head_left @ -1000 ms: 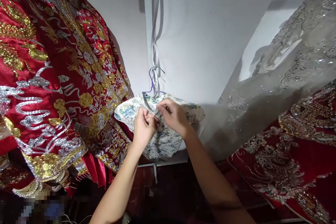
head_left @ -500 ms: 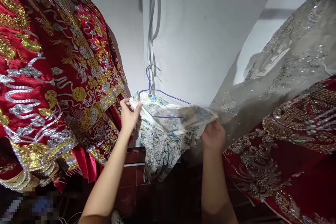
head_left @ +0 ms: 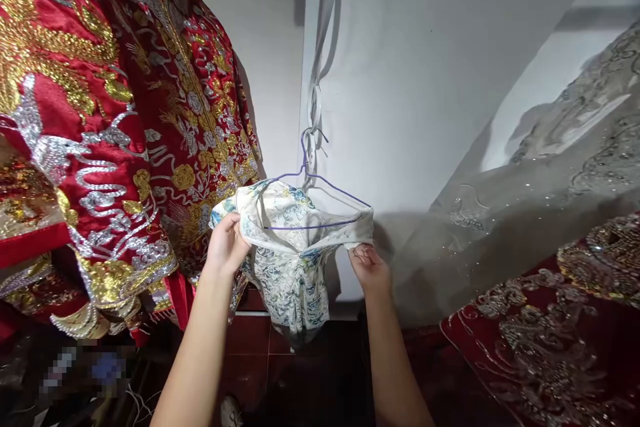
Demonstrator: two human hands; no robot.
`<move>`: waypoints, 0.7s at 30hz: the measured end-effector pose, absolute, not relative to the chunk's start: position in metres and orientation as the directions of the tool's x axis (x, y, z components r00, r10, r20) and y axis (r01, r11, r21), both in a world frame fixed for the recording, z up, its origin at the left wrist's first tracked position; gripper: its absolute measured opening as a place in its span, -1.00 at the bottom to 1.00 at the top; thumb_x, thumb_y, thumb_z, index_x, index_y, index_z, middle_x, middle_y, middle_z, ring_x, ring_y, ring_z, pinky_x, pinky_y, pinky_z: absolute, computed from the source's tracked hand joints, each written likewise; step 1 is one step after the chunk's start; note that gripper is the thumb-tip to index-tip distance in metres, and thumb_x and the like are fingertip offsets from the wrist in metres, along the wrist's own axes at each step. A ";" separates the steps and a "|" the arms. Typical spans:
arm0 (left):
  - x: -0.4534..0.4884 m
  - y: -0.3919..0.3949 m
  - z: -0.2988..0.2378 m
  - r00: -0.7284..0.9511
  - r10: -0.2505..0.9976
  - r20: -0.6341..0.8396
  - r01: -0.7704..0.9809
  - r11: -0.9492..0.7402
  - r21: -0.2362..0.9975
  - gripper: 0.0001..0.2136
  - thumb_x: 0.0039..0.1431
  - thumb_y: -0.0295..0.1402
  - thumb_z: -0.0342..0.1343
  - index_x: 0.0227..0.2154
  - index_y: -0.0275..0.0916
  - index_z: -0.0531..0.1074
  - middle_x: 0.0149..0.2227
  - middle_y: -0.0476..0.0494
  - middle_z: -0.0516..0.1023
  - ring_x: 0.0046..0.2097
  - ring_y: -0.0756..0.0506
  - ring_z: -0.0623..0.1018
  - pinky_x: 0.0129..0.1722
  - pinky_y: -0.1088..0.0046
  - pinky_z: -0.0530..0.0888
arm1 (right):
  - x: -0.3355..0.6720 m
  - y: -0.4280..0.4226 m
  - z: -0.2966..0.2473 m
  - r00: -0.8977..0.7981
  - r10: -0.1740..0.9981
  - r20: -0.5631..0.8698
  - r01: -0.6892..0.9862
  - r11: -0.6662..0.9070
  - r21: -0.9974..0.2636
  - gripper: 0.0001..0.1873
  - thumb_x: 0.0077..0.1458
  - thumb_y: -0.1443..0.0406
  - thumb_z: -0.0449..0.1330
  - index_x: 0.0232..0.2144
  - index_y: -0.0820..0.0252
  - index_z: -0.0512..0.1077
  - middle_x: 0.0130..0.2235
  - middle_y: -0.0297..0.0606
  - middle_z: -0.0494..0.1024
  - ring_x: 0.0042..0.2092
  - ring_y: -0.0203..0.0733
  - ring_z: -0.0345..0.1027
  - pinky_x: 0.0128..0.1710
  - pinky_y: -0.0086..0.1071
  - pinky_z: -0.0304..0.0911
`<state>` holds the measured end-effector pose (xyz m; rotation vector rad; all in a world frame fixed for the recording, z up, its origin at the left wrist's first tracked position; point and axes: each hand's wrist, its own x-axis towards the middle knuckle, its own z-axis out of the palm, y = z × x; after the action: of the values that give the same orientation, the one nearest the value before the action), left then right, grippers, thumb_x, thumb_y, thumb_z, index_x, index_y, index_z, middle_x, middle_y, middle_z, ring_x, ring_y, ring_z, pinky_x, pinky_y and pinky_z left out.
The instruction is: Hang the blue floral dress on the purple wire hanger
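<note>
A white garment with a blue and yellow floral print (head_left: 290,280) hangs on a thin purple wire hanger (head_left: 336,187). The hanger's hook is caught on a white strap (head_left: 317,103) that runs down the wall. My left hand (head_left: 227,245) pinches the garment's edge at its left shoulder side. On the opposite side, my right hand (head_left: 369,265) has its fingers curled at the right shoulder edge, partly under the cloth. The neckline gapes between my hands, and the hanger's bottom bar shows through it. The garment's lower part hangs down in folds.
To the left hangs a red jacket (head_left: 185,113) with gold and silver embroidery. A sheer beaded grey fabric (head_left: 480,213) and a dark red beaded garment (head_left: 540,333) spread along the right. Below are dark red floor tiles (head_left: 245,373); cables (head_left: 140,400) lie at lower left.
The garment's right shoulder now sits over the hanger's right end; before, it was stretched out past it. My right hand has come inward, and my left hand has spread the left side outward.
</note>
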<state>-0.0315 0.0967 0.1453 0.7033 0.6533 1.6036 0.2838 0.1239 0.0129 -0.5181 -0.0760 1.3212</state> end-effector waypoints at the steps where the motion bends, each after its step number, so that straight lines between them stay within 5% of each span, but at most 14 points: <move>1: -0.033 0.092 0.153 -0.092 0.990 0.110 -0.590 -0.143 0.795 -0.93 -0.03 -0.45 0.17 -0.43 -0.29 0.49 -0.50 -0.03 0.50 -0.51 0.00 0.42 -0.50 0.52 0.37 | 0.281 0.124 0.012 0.258 0.933 -0.250 -0.899 0.137 -0.415 -0.73 0.03 0.59 0.00 -0.46 0.12 0.13 -0.55 -0.54 0.28 -0.54 -0.43 0.33 -0.34 -0.44 0.43; 5: -0.036 0.077 0.174 -0.186 0.927 0.325 -0.187 -0.358 0.915 -0.86 0.14 -0.29 0.18 -0.32 -0.25 0.51 -0.45 -0.01 0.46 -0.45 -0.01 0.40 -0.43 0.52 0.35 | 0.266 0.127 0.003 0.217 0.919 -0.328 -0.874 0.034 -0.484 -0.75 0.01 0.57 -0.01 -0.47 0.12 0.13 -0.52 -0.49 0.33 -0.52 -0.41 0.34 -0.31 -0.38 0.41; 10: -0.044 0.078 0.164 -0.415 0.677 0.608 0.336 -0.507 0.794 -0.80 0.24 -0.22 0.10 -0.40 -0.22 0.45 -0.40 -0.02 0.39 -0.32 -0.05 0.38 -0.29 0.48 0.34 | 0.229 0.130 -0.013 0.151 0.892 -0.426 -0.790 -0.150 -0.594 -0.78 0.03 0.53 0.00 -0.49 0.10 0.16 -0.55 -0.44 0.36 -0.54 -0.30 0.34 -0.34 -0.29 0.39; 12: -0.049 0.084 0.149 -0.487 0.669 0.561 0.252 -0.508 0.824 -0.80 0.24 -0.23 0.07 -0.42 -0.22 0.41 -0.42 -0.01 0.37 -0.33 -0.05 0.38 -0.28 0.48 0.35 | 0.216 0.129 -0.015 0.135 0.892 -0.432 -0.746 -0.195 -0.637 -0.84 0.09 0.44 0.04 -0.47 0.09 0.21 -0.53 -0.41 0.40 -0.49 -0.26 0.38 -0.34 -0.29 0.38; 15: -0.057 0.090 0.123 -0.595 0.741 0.312 -0.096 -0.451 0.887 -0.82 0.21 -0.23 0.01 -0.39 -0.21 0.38 -0.44 -0.04 0.43 -0.31 -0.07 0.46 -0.25 0.44 0.41 | 0.207 0.124 -0.009 0.106 0.913 -0.395 -0.642 -0.240 -0.728 -0.96 0.13 0.26 0.16 -0.34 0.08 0.35 -0.48 -0.39 0.46 -0.47 -0.26 0.37 -0.42 -0.37 0.30; 18: -0.055 0.082 0.097 -0.601 0.796 0.075 -0.333 -0.334 0.882 -0.86 0.18 -0.26 0.03 -0.32 -0.20 0.41 -0.36 -0.11 0.52 -0.21 -0.11 0.53 -0.16 0.38 0.46 | 0.207 0.117 0.006 0.039 0.947 -0.319 -0.487 -0.261 -0.833 -0.81 0.03 0.20 0.31 -0.29 0.13 0.48 -0.61 -0.47 0.35 -0.60 -0.33 0.14 -0.58 -0.45 0.05; 21: -0.036 0.062 0.076 -0.528 0.848 0.034 -0.376 -0.269 0.887 -0.89 0.18 -0.28 0.06 -0.31 -0.18 0.39 -0.32 -0.07 0.52 -0.20 -0.09 0.53 -0.18 0.42 0.46 | 0.205 0.107 0.023 -0.151 0.962 -0.228 -0.224 -0.258 -0.940 -0.72 0.05 0.10 0.31 -0.38 0.22 0.55 -0.66 -0.44 0.30 -0.61 -0.36 0.02 -0.60 -0.43 -0.07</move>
<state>-0.0363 0.0617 0.0756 0.6669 1.1260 1.8947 0.2054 0.1070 0.0227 -1.1372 -0.9837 1.5874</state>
